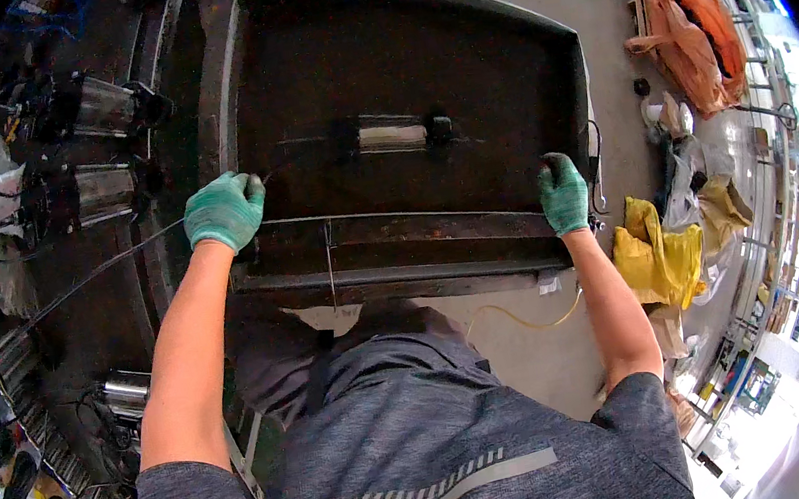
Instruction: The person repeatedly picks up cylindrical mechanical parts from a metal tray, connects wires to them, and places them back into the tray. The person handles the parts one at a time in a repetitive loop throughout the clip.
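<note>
My left hand (225, 213), in a green glove with dark fingertips, is closed around a thin black cable (123, 256) at the left wall of a large dark rectangular tank (397, 230). The cable comes in from the lower left, and a faint line runs on past the hand toward the tank's middle. There, a shiny metal cylinder (393, 136) with dark ends lies on its side; I cannot tell whether liquid covers it. My right hand (564, 192), gloved alike, is curled in at the tank's near right corner. What its fingers hold, if anything, is hidden.
On the left, several metal cylinders with dark ends, such as this motor-like one (98, 105), lie beside a ribbed roller strip (14, 351). Yellow bags (658, 256) and an orange sack (695, 44) lie on the right by shelving. A yellowish hose (525, 322) runs below the tank.
</note>
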Available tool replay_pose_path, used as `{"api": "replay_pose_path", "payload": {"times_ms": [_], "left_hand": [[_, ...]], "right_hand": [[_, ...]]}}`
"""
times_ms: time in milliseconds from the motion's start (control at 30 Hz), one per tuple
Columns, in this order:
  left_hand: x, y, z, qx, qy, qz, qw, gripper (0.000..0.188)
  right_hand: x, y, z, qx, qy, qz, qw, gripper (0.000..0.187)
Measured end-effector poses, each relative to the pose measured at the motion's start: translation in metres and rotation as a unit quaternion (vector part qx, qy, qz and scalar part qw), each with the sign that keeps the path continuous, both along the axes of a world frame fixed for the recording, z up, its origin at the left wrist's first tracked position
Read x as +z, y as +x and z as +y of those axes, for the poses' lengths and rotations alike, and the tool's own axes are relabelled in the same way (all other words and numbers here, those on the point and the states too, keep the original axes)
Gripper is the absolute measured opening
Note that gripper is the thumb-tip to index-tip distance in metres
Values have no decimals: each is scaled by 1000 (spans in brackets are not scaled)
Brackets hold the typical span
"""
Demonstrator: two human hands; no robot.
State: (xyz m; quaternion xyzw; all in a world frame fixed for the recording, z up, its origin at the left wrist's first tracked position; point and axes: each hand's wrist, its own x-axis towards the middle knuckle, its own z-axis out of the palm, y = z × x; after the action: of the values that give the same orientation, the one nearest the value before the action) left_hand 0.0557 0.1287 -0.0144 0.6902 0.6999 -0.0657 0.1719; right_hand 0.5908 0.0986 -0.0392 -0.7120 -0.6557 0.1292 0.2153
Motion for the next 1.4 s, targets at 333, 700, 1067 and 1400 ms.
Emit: {"api": "replay_pose_path", "payload": {"times_ms": [333,700,1067,1400], "left_hand": [[1,1,-2,-3,2,23,1000,44],[-7,-1,-4,-14,22,36,999,42],[-3,1,-4,-16,22,30,999,42],[-7,-1,-4,-18,25,34,999,43]], "right_hand": [[-3,-10,7,-112,-162,-75,978,35],[-7,-7,9,-91,-190,-91,973,36],[-8,-5,10,-88,-210,-107,968,35],[1,-11,13,-92,-236,-110,961,39]]}}
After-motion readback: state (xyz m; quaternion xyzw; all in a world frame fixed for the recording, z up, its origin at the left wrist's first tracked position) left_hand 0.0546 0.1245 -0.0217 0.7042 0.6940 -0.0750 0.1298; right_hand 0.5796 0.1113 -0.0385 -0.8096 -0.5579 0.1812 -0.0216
